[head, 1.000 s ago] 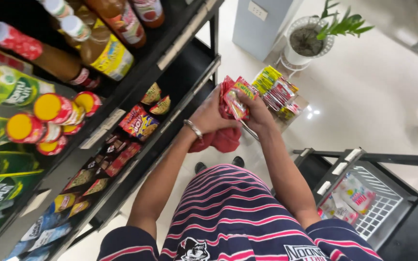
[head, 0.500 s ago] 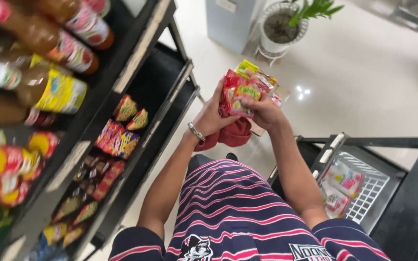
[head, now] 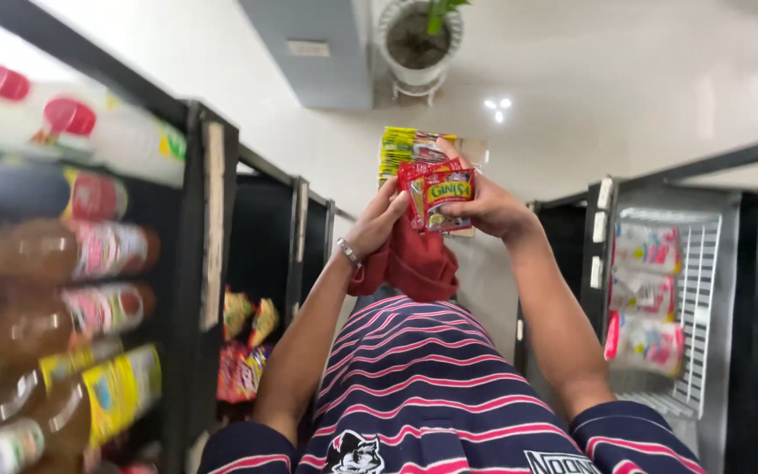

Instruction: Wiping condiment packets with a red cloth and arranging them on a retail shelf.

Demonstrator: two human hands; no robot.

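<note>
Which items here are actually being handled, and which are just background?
In hand:
- left hand and right hand on the red sachets
- yellow sachets
- red cloth

Background:
- shelf bottles
- potted plant
- wire rack packets

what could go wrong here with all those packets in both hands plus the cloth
The stack of small packets is pinched only between the left hand and right hand, so the loose front ones may slide out and drop. The red cloth hangs from the left hand and could slip free. Bottles on the shelf sit near the left elbow and might get knocked.
</note>
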